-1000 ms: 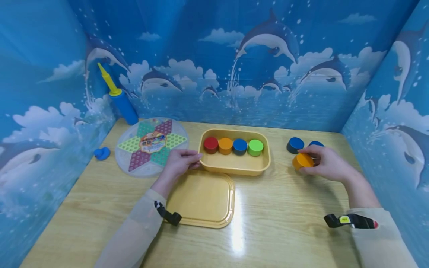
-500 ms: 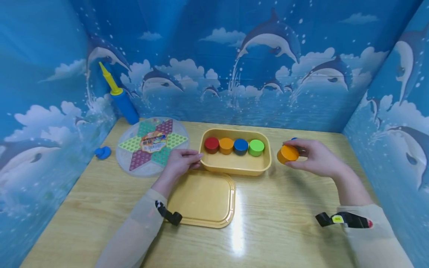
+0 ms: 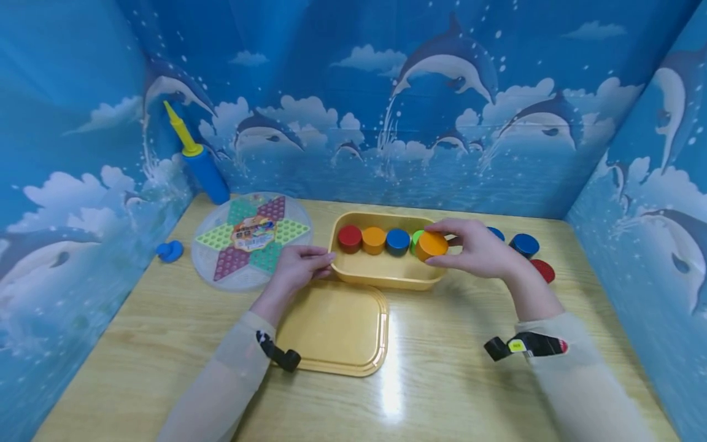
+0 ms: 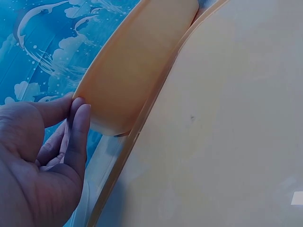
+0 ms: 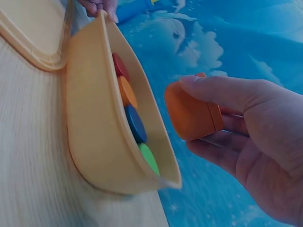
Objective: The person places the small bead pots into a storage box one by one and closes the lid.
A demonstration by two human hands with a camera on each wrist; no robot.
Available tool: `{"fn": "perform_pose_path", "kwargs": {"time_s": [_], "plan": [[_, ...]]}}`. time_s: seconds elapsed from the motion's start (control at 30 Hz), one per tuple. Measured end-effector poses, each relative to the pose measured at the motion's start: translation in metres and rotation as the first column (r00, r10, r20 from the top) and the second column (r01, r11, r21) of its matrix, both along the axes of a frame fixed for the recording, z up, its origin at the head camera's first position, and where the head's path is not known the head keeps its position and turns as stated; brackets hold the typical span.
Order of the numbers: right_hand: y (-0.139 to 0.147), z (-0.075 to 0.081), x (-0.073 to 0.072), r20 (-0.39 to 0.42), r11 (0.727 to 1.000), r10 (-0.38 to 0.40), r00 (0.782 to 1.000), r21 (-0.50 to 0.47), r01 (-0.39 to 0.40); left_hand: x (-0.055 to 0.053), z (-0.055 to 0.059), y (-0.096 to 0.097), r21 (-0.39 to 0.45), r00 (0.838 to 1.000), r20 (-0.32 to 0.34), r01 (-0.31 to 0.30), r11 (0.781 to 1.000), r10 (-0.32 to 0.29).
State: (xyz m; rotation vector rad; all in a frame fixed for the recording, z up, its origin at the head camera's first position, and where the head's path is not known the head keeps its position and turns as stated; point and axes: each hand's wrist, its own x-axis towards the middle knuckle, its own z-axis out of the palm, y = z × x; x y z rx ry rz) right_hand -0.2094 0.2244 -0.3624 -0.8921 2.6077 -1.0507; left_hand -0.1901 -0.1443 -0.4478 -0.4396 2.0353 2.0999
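My left hand pinches the left rim of a yellow plastic box, thumb and finger on its edge in the left wrist view. In the box stand a red round container, an orange one, a blue one and a light green one, side by side. My right hand grips another orange round container over the box's right end, partly covering the green one. In the right wrist view this orange container shows a lid seam and sits between thumb and fingers.
A yellow lid lies in front of the box. Right of it are a blue container, another mostly hidden by the right hand, and a red one. A Chinese checkers board, a blue-yellow pump and a blue knob-like piece are left.
My right hand has lifted the orange container from the right group and carried it left to above the box's right end. My left hand stays on the rim.
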Motion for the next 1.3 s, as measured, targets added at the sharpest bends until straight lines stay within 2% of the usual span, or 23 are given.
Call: {"fn": "perform_pose_path", "kwargs": {"time_s": [0.37, 0.67, 0.83, 0.97, 1.3], "plan": [[-0.047, -0.011, -0.024, 0.042, 0.994, 0.104, 0.994, 0.040, -0.105, 0.000, -0.001, 0.000, -0.030, 1.000, 0.001, -0.004, 1.000, 0.004], [-0.080, -0.011, -0.035, 0.066, 0.980, 0.167, 0.984, 0.099, -0.173, 0.001, 0.000, 0.000, -0.009, 1.000, 0.000, 0.006, 1.000, -0.006], [-0.095, -0.007, -0.039, 0.046, 0.965, 0.214, 0.976, 0.148, -0.219, 0.000, 0.000, 0.000, -0.015, 1.000, -0.005, 0.005, 1.000, -0.006], [-0.105, -0.008, -0.040, 0.061, 0.954, 0.240, 0.969, 0.169, -0.247, 0.000, 0.000, 0.001, -0.008, 1.000, -0.008, 0.006, 1.000, -0.006], [-0.131, -0.027, -0.045, 0.055, 0.917, 0.313, 0.948, 0.242, -0.317, 0.000, -0.001, 0.001, -0.027, 1.000, -0.003, 0.005, 1.000, -0.005]]}}
